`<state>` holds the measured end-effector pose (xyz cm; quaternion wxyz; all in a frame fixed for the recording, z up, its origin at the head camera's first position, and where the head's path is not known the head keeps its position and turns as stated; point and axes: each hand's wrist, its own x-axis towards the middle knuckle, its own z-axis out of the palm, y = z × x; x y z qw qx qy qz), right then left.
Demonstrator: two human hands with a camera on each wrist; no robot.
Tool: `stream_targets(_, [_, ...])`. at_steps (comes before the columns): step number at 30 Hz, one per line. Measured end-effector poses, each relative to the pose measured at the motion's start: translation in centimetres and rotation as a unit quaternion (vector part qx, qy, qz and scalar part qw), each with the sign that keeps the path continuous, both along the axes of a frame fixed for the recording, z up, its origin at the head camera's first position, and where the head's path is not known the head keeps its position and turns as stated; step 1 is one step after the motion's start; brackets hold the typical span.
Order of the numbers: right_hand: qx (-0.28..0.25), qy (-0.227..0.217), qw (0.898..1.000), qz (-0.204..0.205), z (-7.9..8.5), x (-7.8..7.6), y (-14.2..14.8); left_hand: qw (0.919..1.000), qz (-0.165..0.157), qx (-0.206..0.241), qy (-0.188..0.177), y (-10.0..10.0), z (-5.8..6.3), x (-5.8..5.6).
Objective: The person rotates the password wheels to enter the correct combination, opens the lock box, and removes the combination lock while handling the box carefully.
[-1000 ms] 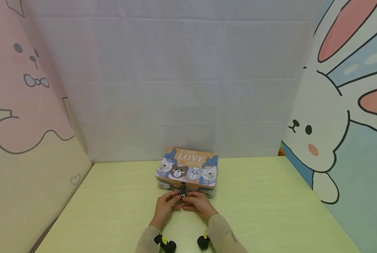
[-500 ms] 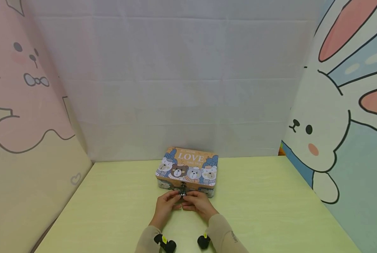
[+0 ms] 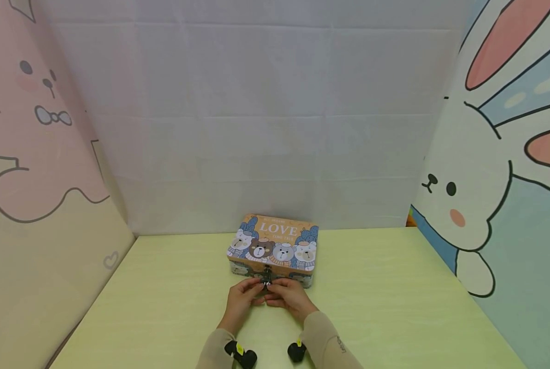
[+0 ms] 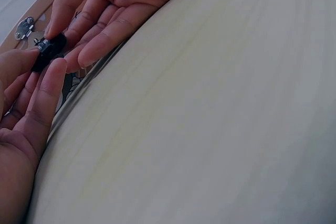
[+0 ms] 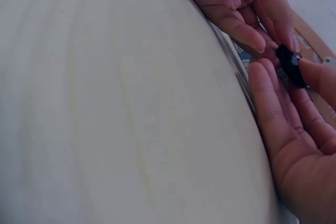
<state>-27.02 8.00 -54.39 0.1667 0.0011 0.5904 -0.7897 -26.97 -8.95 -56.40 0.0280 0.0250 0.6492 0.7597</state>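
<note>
A small black padlock point(image 3: 266, 282) with white marks sits at the front clasp of a tin box point(image 3: 275, 243) printed with bears and the word LOVE. My left hand point(image 3: 240, 305) pinches one end of it between thumb and fingers. From the other side, my right hand point(image 3: 293, 298) pinches the opposite end. Up close in the left wrist view, the black padlock point(image 4: 50, 51) lies between both sets of fingertips, near a metal latch point(image 4: 23, 28) on the box. Fingers partly cover the padlock point(image 5: 292, 67) in the right wrist view, so its dials or shackle cannot be made out.
The box stands at the back of a pale yellow-green table point(image 3: 164, 297), close to a white cloth backdrop point(image 3: 256, 102). Panels with cartoon animals rise at the left point(image 3: 48, 154) and right point(image 3: 477, 215). Black wrist devices point(image 3: 242, 356) sit by both beige sleeves.
</note>
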Motion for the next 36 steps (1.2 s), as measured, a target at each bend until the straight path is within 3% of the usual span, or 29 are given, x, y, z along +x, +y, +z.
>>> stream_targets(18, [0.0,-0.006,1.0,-0.005,-0.1,-0.08,-0.14,1.0,-0.002,0.001,-0.004,-0.08,-0.09,-0.21])
stream_targets(31, [0.01,-0.009,1.0,-0.003,0.05,0.04,-0.03,0.9999,0.007,-0.007,0.012,0.1,-0.07,0.0])
stream_targets(36, [0.004,-0.01,1.0,0.0,-0.05,-0.03,0.09,1.0,0.004,0.002,0.005,0.11,0.62,0.36])
